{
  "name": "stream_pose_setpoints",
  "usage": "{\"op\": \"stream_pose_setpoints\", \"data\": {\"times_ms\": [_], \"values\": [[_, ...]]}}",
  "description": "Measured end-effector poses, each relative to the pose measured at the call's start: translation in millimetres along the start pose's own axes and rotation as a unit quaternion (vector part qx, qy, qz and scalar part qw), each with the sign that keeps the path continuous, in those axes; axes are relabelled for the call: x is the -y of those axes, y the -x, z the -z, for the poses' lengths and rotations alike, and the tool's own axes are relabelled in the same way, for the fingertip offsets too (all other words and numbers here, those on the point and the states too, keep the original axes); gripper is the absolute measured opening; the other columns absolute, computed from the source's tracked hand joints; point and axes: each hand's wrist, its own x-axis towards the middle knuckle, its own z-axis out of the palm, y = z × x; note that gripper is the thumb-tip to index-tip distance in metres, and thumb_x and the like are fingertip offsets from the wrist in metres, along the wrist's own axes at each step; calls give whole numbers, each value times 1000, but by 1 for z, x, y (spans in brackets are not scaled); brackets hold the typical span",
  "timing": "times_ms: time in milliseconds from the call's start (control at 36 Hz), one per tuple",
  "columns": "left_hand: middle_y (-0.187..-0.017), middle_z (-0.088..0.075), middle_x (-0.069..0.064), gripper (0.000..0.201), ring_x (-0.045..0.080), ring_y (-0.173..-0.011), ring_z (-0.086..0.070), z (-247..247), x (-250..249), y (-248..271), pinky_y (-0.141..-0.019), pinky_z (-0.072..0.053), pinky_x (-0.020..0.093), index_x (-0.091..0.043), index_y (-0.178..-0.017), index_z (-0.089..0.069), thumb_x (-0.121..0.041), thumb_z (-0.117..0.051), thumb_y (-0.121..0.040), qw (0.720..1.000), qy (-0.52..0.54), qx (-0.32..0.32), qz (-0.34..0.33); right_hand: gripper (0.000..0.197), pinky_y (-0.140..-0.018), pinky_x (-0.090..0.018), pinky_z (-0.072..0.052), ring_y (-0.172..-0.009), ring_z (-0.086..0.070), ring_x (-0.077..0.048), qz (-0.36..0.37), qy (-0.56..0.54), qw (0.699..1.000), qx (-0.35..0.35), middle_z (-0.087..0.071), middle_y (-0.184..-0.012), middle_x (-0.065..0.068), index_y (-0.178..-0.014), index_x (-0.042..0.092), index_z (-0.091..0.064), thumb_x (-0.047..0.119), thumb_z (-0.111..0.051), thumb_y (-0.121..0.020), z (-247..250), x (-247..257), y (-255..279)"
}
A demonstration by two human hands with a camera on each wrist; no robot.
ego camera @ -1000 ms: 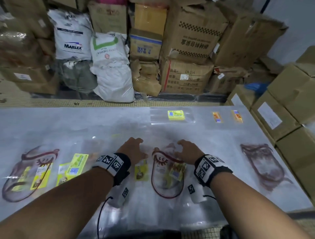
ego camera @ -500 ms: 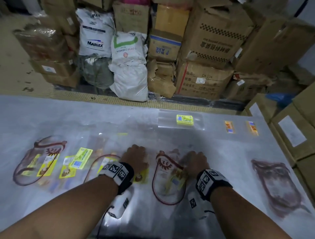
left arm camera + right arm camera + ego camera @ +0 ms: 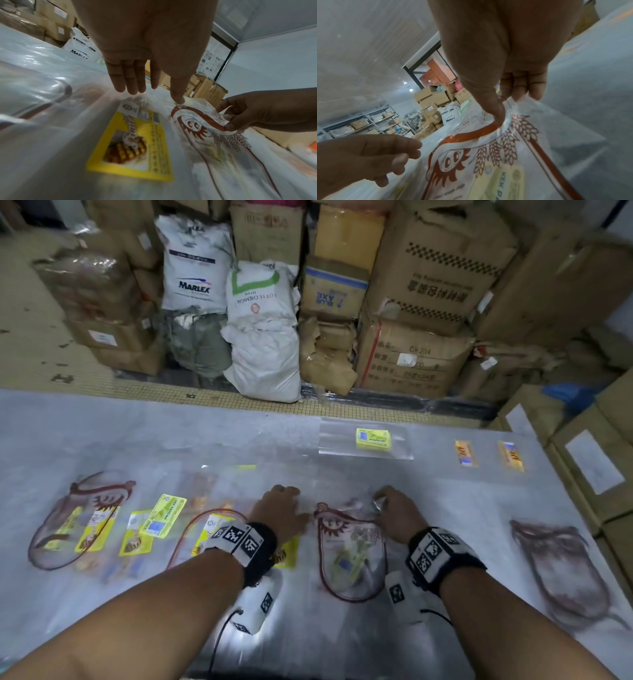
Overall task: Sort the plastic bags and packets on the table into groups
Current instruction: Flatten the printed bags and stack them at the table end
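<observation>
A clear plastic bag printed with a red sun face [image 3: 349, 556] lies on the table in front of me, with a pale green packet inside. My right hand [image 3: 380, 501] pinches its crumpled top edge between thumb and fingers [image 3: 520, 93], lifting it slightly. My left hand [image 3: 284, 501] hovers beside it with fingers straight. In the left wrist view its thumb tip [image 3: 178, 99] touches the bag's top left corner. A yellow cake packet [image 3: 133, 146] lies under clear film below that hand.
More printed bags [image 3: 78, 518] [image 3: 561, 570] lie at far left and right on the grey table [image 3: 445, 501]. Yellow packets [image 3: 164, 515] sit left of my arm. A yellow packet [image 3: 373, 438] and two orange ones [image 3: 466, 453] lie at the far edge. Cartons and sacks [image 3: 260, 337] stand beyond.
My right hand went from resting on the sun-face bag to pinching its top edge and raising it. My head has turned a little left. The left hand stays beside the bag.
</observation>
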Motion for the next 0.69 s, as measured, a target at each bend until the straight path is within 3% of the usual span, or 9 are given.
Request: {"op": "stream_pose_setpoints", "data": {"times_ms": [83,250,361,389,444,472,528,611,694], "values": [[-148,-43,7,80,27,-133,-45,3,-4,-4,-110,-37,39,-17,-149,-35,-59,-62,-86,997,76,15,21,22,-75,-26,-43,-96,-60,-26,31,-19,999,-24,-60,-103,-8,-96,18,-57,3,-67,-84,8,11,6],[-148,-46,13,88,28,-133,-46,11,-7,-6,-102,-37,29,-9,-153,-25,-48,-69,-87,956,280,46,70,27,-59,-10,-43,-81,-58,-16,31,-155,986,-59,-62,-92,-2,-91,14,-59,-9,-65,-79,17,35,12],[-143,-50,19,88,31,-126,-53,14,-7,-5,-101,-47,31,-6,-151,-26,-36,-75,-85,919,380,55,86,33,-55,-23,-56,-76,-62,-19,24,-326,944,-47,-62,-102,-12,-96,10,-59,-19,-62,-81,17,54,16],[-142,-49,22,83,32,-122,-56,16,-7,-4,-91,-51,27,-5,-150,-26,-29,-75,-87,902,418,63,85,37,-56,-23,-56,-76,-63,-18,25,-356,933,-40,-63,-104,-12,-102,11,-58,-20,-61,-82,17,60,17],[-129,-58,25,73,28,-95,-64,20,-4,1,-63,-51,23,-4,-148,-32,-18,-73,-89,868,484,82,81,47,-58,-22,-56,-78,-65,-17,24,-394,918,-27,-64,-103,-6,-117,14,-55,-18,-60,-84,17,69,16],[-115,-65,22,68,24,-80,-63,23,-2,3,-60,-50,24,-4,-145,-39,-16,-74,-88,857,502,85,79,54,-60,-21,-56,-80,-67,-17,23,-402,915,-26,-65,-102,-5,-124,18,-52,-16,-62,-84,18,72,15],[-94,-71,13,55,21,-69,-64,29,6,6,-65,-55,28,-5,-136,-52,-13,-75,-87,845,523,93,64,64,-66,-24,-58,-83,-69,-19,20,-404,914,-22,-69,-100,-7,-130,25,-46,-12,-68,-82,16,78,13],[-87,-71,6,44,18,-68,-66,41,19,10,-60,-55,23,-8,-130,-58,-12,-73,-89,852,516,84,42,61,-66,-28,-60,-76,-71,-19,-4,-448,894,-5,-74,-92,-8,-130,19,-43,-12,-66,-83,11,89,9],[-90,-69,6,42,18,-73,-63,54,37,12,-67,-55,29,-7,-130,-59,-14,-71,-90,894,445,39,29,43,-49,-22,-53,-58,-64,-21,-17,-443,896,-12,-72,-82,-13,-121,3,-55,-13,-65,-83,8,102,8]]}}
